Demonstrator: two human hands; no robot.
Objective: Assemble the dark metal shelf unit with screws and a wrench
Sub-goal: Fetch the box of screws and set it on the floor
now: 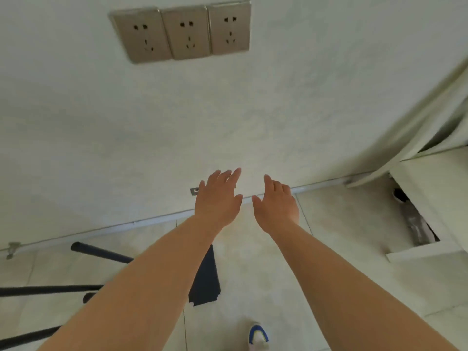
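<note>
Both bare arms reach forward side by side over the floor (266, 274) toward the wall (228, 110), the left hand (219, 198) just beside the right hand (276, 206), apart from it and holding nothing. High on the wall, left of centre, sit three sockets (181, 32) in a row. On the floor at lower left lie metal tubes (101, 252), partly hidden under the left forearm, with a flat panel (205, 279) between the forearms. A cabinet (430, 198) stands at the right against the wall. A shoe (258, 335) shows at the bottom edge.
</note>
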